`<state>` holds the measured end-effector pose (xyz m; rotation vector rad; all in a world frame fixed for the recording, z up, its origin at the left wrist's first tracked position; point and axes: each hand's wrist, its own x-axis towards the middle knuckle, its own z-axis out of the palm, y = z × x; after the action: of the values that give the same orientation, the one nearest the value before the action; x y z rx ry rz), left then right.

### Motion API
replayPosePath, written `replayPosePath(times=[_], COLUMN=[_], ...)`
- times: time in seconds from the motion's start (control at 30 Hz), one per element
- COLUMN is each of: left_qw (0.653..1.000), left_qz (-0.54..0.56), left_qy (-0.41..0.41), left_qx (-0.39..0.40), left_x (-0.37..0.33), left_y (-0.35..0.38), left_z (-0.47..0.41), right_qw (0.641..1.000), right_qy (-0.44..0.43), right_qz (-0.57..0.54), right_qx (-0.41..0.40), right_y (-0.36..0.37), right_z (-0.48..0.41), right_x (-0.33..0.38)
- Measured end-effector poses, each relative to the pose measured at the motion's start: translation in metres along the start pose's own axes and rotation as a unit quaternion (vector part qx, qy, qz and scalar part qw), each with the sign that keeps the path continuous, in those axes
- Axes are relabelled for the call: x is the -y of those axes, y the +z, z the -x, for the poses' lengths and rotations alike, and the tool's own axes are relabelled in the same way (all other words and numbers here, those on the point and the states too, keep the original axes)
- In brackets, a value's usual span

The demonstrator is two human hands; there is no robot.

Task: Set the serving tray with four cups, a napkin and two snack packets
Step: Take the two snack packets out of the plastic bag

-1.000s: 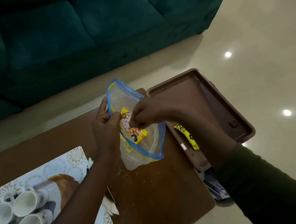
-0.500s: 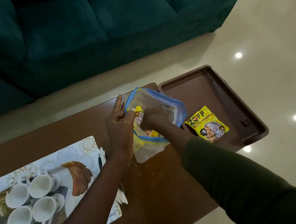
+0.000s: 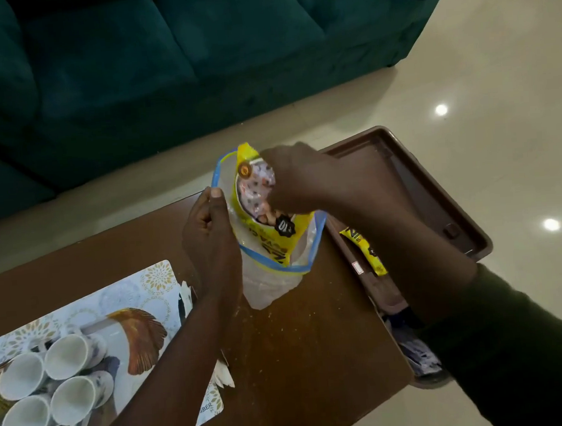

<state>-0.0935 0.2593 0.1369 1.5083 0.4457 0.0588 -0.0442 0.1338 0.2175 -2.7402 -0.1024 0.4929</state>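
My left hand pinches the rim of a clear zip bag with a blue seal that stands on the brown table. My right hand grips a yellow snack packet, which sticks halfway out of the bag's mouth. A second yellow packet lies in the brown serving tray at the table's right end, mostly hidden by my right forearm. Several white cups lie on their sides on a patterned placemat at the lower left.
A dark teal sofa runs along the far side. Glossy beige floor lies to the right. A white paper piece peeks from under my left forearm. Something dark and printed sits at the tray's near end.
My right hand, which was reaching inside the zip bag, has drawn the yellow packet up and partly out. My forearm now covers most of the packet in the tray.
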Motion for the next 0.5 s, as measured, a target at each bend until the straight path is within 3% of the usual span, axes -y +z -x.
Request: replayPosePath(times=[0.17, 0.33, 0.43, 0.5], left_qw=[0.999, 0.996, 0.995, 0.995], left_qz=[-0.021, -0.076, -0.091, -0.092], left_qy=[0.026, 0.041, 0.042, 0.033], left_qx=[-0.005, -0.014, -0.008, -0.004], left_x=[-0.010, -0.003, 0.001, 0.004], left_y=[0.011, 0.020, 0.027, 0.032], left_z=[0.004, 0.006, 0.009, 0.010], right_qw=[0.989, 0.931, 0.858, 0.778], right_qy=[0.024, 0.105, 0.171, 0.220], right_qz=[-0.124, -0.306, -0.425, -0.525], right_qx=[-0.077, -0.171, -0.235, -0.266], right_y=[-0.077, -0.080, -0.054, -0.027], right_z=[0.025, 0.039, 0.040, 0.041], right_x=[-0.024, -0.103, -0.159, -0.192])
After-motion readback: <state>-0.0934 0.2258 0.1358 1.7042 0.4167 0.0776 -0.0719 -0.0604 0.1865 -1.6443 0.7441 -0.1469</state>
